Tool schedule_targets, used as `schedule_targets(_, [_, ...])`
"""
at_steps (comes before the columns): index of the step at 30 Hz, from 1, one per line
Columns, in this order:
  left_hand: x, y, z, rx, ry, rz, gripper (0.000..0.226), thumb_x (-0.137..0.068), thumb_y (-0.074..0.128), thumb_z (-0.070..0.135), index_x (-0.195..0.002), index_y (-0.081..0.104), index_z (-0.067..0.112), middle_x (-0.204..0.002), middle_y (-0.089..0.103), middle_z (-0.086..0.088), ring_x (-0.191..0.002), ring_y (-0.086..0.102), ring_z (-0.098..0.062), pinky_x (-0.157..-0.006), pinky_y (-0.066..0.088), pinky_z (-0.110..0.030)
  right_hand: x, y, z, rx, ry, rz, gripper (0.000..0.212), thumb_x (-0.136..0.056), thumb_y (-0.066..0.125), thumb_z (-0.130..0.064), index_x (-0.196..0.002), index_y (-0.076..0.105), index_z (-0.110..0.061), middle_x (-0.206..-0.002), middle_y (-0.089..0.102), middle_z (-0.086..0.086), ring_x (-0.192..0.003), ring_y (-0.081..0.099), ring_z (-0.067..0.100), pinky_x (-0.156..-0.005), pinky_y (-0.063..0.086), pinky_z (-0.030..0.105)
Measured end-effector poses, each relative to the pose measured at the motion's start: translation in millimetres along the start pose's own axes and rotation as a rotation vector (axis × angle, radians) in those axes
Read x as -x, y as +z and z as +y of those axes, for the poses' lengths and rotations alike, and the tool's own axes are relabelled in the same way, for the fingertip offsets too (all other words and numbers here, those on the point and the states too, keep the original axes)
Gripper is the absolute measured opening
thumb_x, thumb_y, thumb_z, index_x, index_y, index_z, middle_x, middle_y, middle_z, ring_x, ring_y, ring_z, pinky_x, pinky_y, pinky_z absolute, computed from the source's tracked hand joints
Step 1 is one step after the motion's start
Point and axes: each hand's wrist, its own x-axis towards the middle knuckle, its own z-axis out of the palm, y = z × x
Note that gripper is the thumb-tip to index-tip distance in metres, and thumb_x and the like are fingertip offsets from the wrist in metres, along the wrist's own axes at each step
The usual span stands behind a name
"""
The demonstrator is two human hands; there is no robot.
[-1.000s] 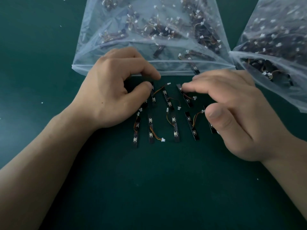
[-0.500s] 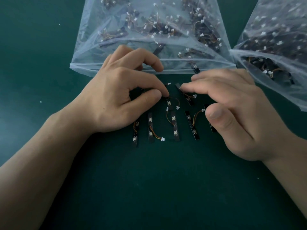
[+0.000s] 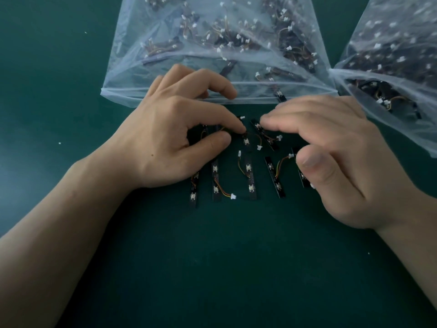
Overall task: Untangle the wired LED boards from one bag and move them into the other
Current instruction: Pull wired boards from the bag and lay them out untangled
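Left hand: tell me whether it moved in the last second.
Yes. The left hand shifted right and nearer the camera: its index fingertip left the clear plastic bag's edge and pinches a black LED board.

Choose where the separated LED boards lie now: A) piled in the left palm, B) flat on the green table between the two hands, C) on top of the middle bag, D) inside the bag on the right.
B: the LED boards lie flat on the table, between the left hand and the right hand, in front of the bag.
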Motion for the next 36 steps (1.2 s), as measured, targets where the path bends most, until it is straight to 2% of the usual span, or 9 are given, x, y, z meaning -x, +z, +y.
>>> schedule_targets(3, [0, 0, 0, 0.027, 0.012, 0.042, 0.024, -0.095, 0.064, 0.03, -0.112, 0.08, 0.029, -0.133, 0.06, 0.001, -0.115, 0.051, -0.028, -0.104, 0.041, -0.055, 7, 0, 13, 0.032, 0.119, 0.082, 0.069, -0.11, 0.018, -0.052, -0.124, 0.072, -0.01, -0.124, 0.068, -0.001, -0.125, 0.059, 0.021, -0.108, 0.037, 0.048])
schedule_targets(6, [0, 1, 0, 0.033, 0.016, 0.072, 0.021, -0.093, 0.066, 0.024, -0.108, 0.081, 0.026, -0.13, 0.062, -0.001, -0.112, 0.053, -0.029, -0.103, 0.042, -0.053, 6, 6, 15, 0.062, 0.092, 0.13, 0.068, -0.11, 0.019, -0.05, -0.114, 0.076, -0.013, -0.123, 0.067, -0.001, -0.126, 0.057, 0.019, -0.111, 0.03, 0.04])
schedule_targets(11, [1, 1, 1, 0.033, 0.019, 0.051, 0.025, -0.096, 0.063, 0.032, -0.114, 0.079, 0.029, -0.135, 0.059, -0.001, -0.114, 0.052, -0.028, -0.104, 0.041, -0.055, 8, 7, 16, 0.063, 0.119, 0.109, 0.056, -0.107, 0.026, -0.039, -0.1, 0.077, -0.018, -0.127, 0.065, 0.0, -0.131, 0.053, 0.017, -0.113, 0.026, 0.039])
schedule_targets(14, [1, 0, 1, 0.048, 0.029, 0.026, 0.03, -0.1, 0.057, 0.04, -0.122, 0.076, 0.034, -0.145, 0.053, -0.001, -0.12, 0.049, -0.027, -0.107, 0.039, -0.054, 9, 6, 19, 0.048, 0.108, 0.1, 0.056, -0.107, 0.027, -0.038, -0.1, 0.079, -0.018, -0.129, 0.065, 0.001, -0.132, 0.052, 0.02, -0.112, 0.027, 0.041])
schedule_targets(20, [1, 2, -1, 0.017, 0.014, -0.016, 0.033, -0.103, 0.05, 0.051, -0.119, 0.077, 0.041, -0.15, 0.051, 0.004, -0.129, 0.047, -0.023, -0.109, 0.036, -0.057, 10, 7, 21, 0.053, 0.085, 0.105, 0.062, -0.109, 0.024, -0.045, -0.103, 0.08, -0.019, -0.13, 0.066, 0.0, -0.133, 0.053, 0.02, -0.113, 0.029, 0.048])
schedule_targets(29, [1, 1, 1, 0.024, 0.027, -0.027, 0.025, -0.099, 0.057, 0.042, -0.112, 0.079, 0.038, -0.147, 0.053, 0.005, -0.124, 0.051, -0.024, -0.108, 0.036, -0.056, 11, 6, 21, 0.033, 0.074, 0.087, 0.072, -0.11, 0.017, -0.052, -0.103, 0.079, -0.018, -0.129, 0.066, 0.0, -0.132, 0.054, 0.018, -0.112, 0.03, 0.045])
schedule_targets(32, [1, 0, 0, 0.072, 0.054, 0.084, 0.021, -0.097, 0.063, 0.025, -0.108, 0.081, 0.023, -0.139, 0.06, -0.004, -0.117, 0.056, -0.027, -0.103, 0.042, -0.053, 11, 7, 21, 0.022, 0.08, 0.103, 0.069, -0.11, 0.018, -0.052, -0.111, 0.077, -0.017, -0.129, 0.067, -0.002, -0.132, 0.055, 0.017, -0.112, 0.031, 0.044])
schedule_targets(34, [1, 0, -1, 0.081, 0.025, 0.249, 0.018, -0.095, 0.064, 0.01, -0.102, 0.081, 0.013, -0.121, 0.067, -0.01, -0.107, 0.061, -0.029, -0.098, 0.047, -0.052, 11, 6, 21, -0.001, 0.081, 0.141, 0.066, -0.11, 0.02, -0.052, -0.119, 0.073, -0.014, -0.128, 0.067, -0.003, -0.13, 0.057, 0.017, -0.112, 0.034, 0.046])
schedule_targets(36, [0, 1, -1, 0.066, -0.031, 0.369, 0.019, -0.093, 0.062, 0.002, -0.096, 0.08, 0.009, -0.1, 0.069, -0.011, -0.095, 0.063, -0.027, -0.09, 0.05, -0.044, 11, 6, 22, -0.022, 0.084, 0.175, 0.066, -0.11, 0.021, -0.053, -0.12, 0.071, -0.011, -0.127, 0.068, -0.002, -0.129, 0.059, 0.017, -0.11, 0.037, 0.051])
